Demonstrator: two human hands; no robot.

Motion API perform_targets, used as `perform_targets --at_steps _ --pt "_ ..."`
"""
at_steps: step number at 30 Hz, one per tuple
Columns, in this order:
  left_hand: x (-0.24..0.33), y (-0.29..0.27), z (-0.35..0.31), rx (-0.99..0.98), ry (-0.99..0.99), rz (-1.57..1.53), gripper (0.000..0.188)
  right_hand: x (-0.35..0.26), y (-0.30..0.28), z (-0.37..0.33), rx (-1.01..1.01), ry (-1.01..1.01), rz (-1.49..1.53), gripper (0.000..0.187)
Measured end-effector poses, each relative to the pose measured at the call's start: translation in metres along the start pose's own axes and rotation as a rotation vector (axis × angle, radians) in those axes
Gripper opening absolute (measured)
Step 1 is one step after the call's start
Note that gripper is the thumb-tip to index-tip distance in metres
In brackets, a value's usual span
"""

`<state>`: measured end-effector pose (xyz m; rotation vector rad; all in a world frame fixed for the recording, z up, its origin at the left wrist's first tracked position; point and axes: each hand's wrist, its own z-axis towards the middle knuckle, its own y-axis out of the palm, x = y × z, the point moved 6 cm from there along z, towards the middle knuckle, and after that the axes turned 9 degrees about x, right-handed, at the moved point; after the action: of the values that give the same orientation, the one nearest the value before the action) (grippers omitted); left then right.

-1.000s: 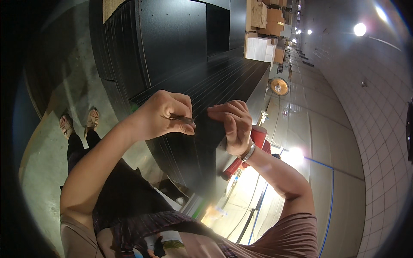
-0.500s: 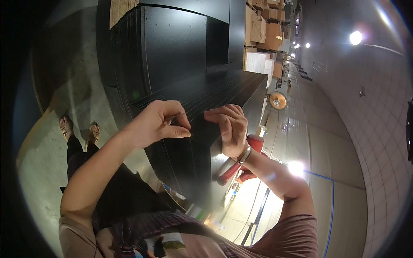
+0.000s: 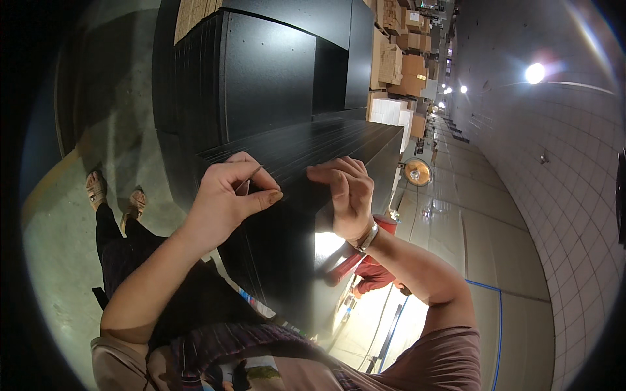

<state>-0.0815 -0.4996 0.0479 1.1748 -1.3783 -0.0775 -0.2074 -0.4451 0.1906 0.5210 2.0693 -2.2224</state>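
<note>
My left hand (image 3: pixel 228 195) pinches a thin metal tool (image 3: pixel 252 176) between thumb and fingers, its tip over the top of a stack of black ribbed panels (image 3: pixel 306 140). My right hand (image 3: pixel 349 195), with a band on its wrist, is a short way to the right. Its fingers are curled and the fingertips rest against the top panel's surface. Whether it grips anything is hidden by the fingers. The two hands are apart, both over the near edge of the stack.
Taller black panel stacks (image 3: pixel 267 72) stand behind. My feet in sandals (image 3: pixel 98 189) are on the concrete floor at left. Another person in red (image 3: pixel 365 267) crouches beyond the stack. Cardboard boxes (image 3: pixel 391 62) and a round tape roll (image 3: pixel 417 171) lie along the aisle.
My left hand has drifted slightly left and lower with the thin tool still pinched. My right hand stays on the panel, fingers curled a little tighter.
</note>
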Motion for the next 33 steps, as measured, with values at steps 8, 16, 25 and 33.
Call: perform_targets --at_steps 8,16,25,33 --pt "-0.007 0.000 0.006 -0.106 -0.091 -0.117 0.014 0.000 0.000 -0.001 0.028 -0.025 0.002 0.035" --pt "0.020 0.006 -0.010 0.010 0.290 0.203 0.027 0.002 0.000 -0.004 0.037 -0.023 0.009 0.035" --pt "0.032 0.005 -0.027 0.146 0.631 0.386 0.032 0.000 -0.002 -0.002 0.010 0.037 -0.014 0.041" --pt "0.026 0.006 -0.032 0.175 0.666 0.358 0.034 0.000 -0.001 -0.003 0.045 0.006 -0.001 0.038"
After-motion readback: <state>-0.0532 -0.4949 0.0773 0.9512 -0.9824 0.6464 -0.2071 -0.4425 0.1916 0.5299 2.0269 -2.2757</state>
